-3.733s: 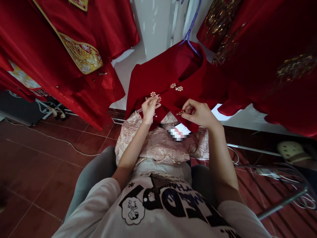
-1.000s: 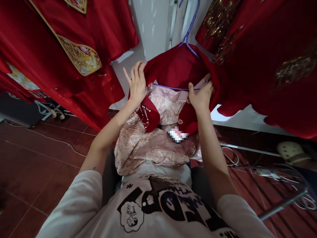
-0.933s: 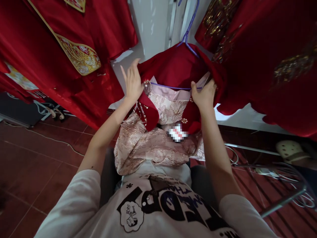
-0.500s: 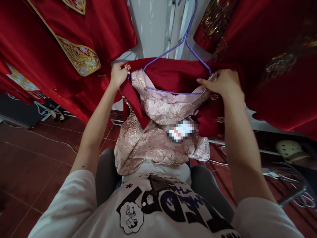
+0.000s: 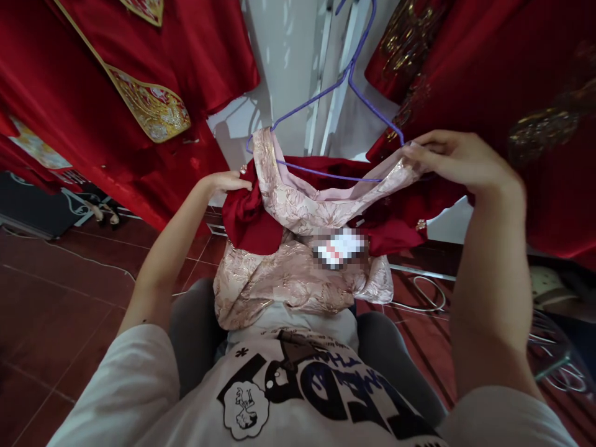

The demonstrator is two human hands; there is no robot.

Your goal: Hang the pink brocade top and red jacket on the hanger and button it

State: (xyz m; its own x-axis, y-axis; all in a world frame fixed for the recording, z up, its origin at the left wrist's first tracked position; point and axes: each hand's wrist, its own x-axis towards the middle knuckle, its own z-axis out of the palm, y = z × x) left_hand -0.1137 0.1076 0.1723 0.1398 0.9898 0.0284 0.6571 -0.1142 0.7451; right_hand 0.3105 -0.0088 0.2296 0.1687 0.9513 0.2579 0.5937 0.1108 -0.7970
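Pinching red jacket [image 5: 255,226] with curled left hand [image 5: 224,181] | gripping brocade dress [image 5: 302,203] shoulder by purple hanger [image 5: 351,66] with nearly closed right hand [image 5: 460,158]

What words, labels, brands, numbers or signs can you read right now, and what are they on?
"ED": large black letters on the white shirt; the letters around it are warped by folds.
"TH": blue letters, same shirt; the rest is unclear.
Small print on the shirt: too small to read.
White item on the pink dress: pixelated, unreadable.
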